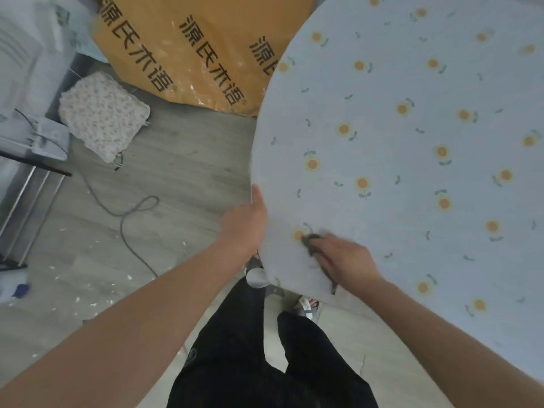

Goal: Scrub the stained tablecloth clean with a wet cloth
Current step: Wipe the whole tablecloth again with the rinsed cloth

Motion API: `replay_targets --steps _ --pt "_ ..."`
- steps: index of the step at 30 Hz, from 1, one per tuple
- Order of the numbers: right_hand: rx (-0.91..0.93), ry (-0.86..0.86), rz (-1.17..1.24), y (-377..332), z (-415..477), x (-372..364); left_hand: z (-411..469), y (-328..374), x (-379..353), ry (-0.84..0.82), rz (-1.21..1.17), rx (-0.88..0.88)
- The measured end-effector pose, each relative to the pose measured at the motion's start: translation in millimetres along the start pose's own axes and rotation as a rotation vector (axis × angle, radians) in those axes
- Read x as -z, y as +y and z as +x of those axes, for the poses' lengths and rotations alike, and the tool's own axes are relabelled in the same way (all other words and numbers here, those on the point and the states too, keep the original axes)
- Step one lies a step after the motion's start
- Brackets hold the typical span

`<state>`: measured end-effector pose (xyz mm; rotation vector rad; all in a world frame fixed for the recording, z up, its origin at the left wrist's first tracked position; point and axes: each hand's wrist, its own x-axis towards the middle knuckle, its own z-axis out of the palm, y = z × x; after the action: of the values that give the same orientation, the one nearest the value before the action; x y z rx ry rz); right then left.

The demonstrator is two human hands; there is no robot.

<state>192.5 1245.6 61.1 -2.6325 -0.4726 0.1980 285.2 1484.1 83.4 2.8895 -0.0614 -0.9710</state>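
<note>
Scrubbing close to the tablecloth (pixel 412 142) rim: slip-off risk.
My right hand (pixel 344 260) has its fingers clenched on the dark cloth (pixel 312 242) just inside that rim, and my left hand (pixel 244 222) grips the rim. I judge hard strokes could bunch the fabric or carry the cloth over the rim.

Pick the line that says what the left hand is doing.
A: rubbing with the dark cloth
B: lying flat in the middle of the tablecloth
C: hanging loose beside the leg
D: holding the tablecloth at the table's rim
D: the left hand holds the rim of the tablecloth, thumb on top. It is the right hand that presses the dark cloth onto the fabric.
</note>
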Motion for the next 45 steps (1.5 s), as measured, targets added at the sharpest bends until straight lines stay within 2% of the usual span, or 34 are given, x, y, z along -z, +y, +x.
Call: replay_targets --steps 4,6,8,10,12,14,17,19,21,25,26,28,31,34,36,37,39,41,44,45 --pt "-0.702 0.294 -0.083 93 41 54 0 1 1 0.017 0.116 -0.056" --pt "-0.854 0.355 -0.073 98 52 55 -2 4 2 0.025 0.129 -0.015" --pt "-0.79 0.329 -0.054 68 52 39 1 4 0 -0.008 0.085 0.05" --pt "-0.631 0.219 0.039 25 36 14 -3 2 4 -0.02 -0.028 0.111" --pt "-0.492 0.053 0.115 -20 2 -4 -11 2 3 0.044 0.001 0.032" --pt "-0.347 -0.016 0.082 -51 -32 -20 -25 0 -1 0.101 0.108 -0.066" --pt "-0.151 -0.126 0.09 -48 -58 -22 -54 3 -14 -0.024 0.132 -0.093" --pt "-0.095 -0.102 0.065 -19 -49 -3 -69 5 -31 -0.11 0.093 -0.061" --pt "-0.262 0.032 0.037 20 -30 29 -77 8 -41 -0.136 0.065 -0.012" --pt "-0.739 0.249 -0.033 101 -6 72 -75 10 -43 -0.144 0.087 -0.017" --pt "-0.797 0.273 -0.041 104 -7 69 -75 11 -43 -0.146 0.095 -0.013" --pt "-0.795 0.281 -0.035 84 -12 50 -73 13 -41 -0.16 0.073 0.014" --pt "-0.542 0.192 -0.01 13 -27 2 -74 18 -39 -0.158 0.008 0.088" --pt "-0.28 -0.023 0.009 -50 -55 -33 -76 31 -35 -0.105 -0.136 0.194" --pt "-0.122 -0.086 0.028 -58 -72 -36 -77 40 -30 -0.106 -0.293 0.306" --pt "-0.09 -0.058 0.035 -50 -75 -30 -75 39 -33 -0.096 -0.38 0.365" --pt "-0.185 0.055 0.029 -23 -70 -7 -76 36 -33 -0.134 -0.57 0.461" --pt "-0.448 0.138 0.011 22 -57 25 -75 37 -35 -0.139 -0.718 0.488" --pt "-0.801 0.305 -0.076 106 -31 73 -78 42 -35 -0.135 -0.623 0.492" --pt "-0.9 0.34 -0.088 128 -21 84 -74 44 -39 -0.109 -0.658 0.52"
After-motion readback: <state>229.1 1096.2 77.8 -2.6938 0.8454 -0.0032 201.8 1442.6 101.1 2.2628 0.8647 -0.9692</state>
